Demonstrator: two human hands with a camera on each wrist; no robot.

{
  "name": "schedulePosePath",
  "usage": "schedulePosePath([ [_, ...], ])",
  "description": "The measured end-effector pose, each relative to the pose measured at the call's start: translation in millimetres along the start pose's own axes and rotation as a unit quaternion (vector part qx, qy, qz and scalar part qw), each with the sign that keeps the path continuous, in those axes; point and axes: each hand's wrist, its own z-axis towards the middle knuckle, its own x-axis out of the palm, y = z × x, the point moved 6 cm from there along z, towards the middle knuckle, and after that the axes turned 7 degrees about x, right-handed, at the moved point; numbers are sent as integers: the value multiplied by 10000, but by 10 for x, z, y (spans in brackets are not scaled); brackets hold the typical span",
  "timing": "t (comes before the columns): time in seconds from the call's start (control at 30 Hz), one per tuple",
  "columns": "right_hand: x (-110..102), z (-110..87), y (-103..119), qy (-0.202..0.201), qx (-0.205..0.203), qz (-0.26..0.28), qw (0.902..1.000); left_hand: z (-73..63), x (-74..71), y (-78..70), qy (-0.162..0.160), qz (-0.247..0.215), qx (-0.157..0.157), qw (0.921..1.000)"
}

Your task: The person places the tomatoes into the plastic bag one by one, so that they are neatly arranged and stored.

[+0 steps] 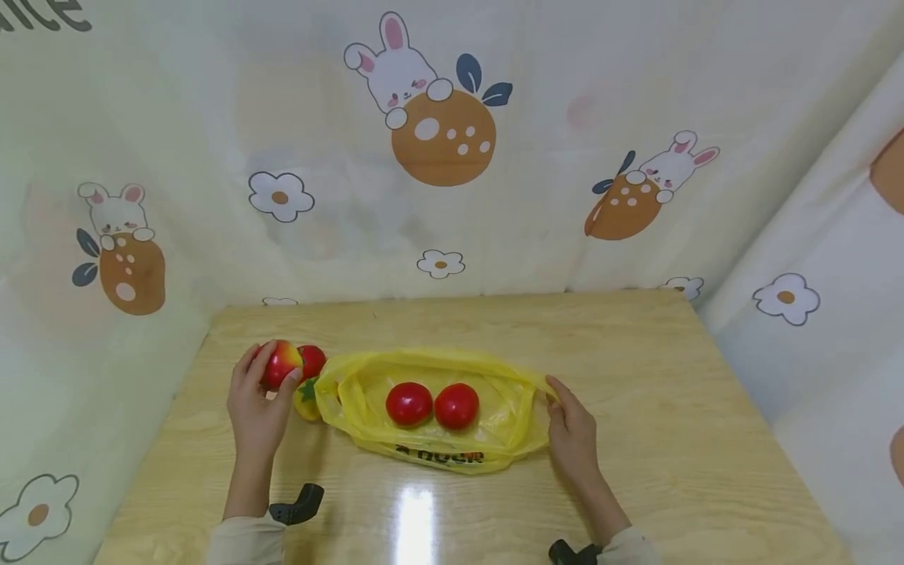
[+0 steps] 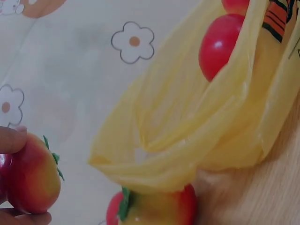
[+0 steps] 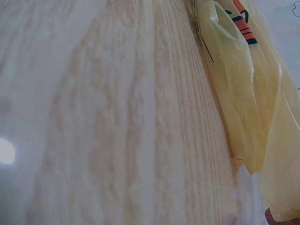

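Observation:
My left hand [image 1: 256, 408] grips a glossy red-and-yellow tomato-like fruit [image 1: 284, 364] with green leaves, left of a yellow plastic bag [image 1: 356, 428]. In the left wrist view, finger and thumb press opposite sides of this fruit [image 2: 40, 176]. The bag lies with its mouth spread wide, and two round red fruits [image 1: 409, 404] sit side by side in it. My right hand [image 1: 574, 430] pinches the bag's right rim. Only a fingertip of that hand shows at the corner of the right wrist view, by the bag [image 3: 243, 84].
Beside the bag's left end are another red fruit [image 1: 313, 360] and a yellow one with a green top [image 1: 306, 403]. Everything rests on a wooden table [image 1: 636, 361]. A curtain [image 1: 544, 212] printed with rabbits and flowers hangs behind and at both sides.

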Motion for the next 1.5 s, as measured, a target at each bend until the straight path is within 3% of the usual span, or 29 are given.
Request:
schedulePosePath([
  [0.2, -21, 30, 50, -29, -136, 89, 9999, 78, 66, -71, 6, -248, 68, 9997],
  [0.53, 3, 18, -11, 107, 285, 15, 9995, 82, 129, -210, 62, -758, -6, 9971],
  [1.5, 10, -7, -10, 184, 420, 77, 9989, 71, 240, -268, 199, -781, 44, 9967],
])
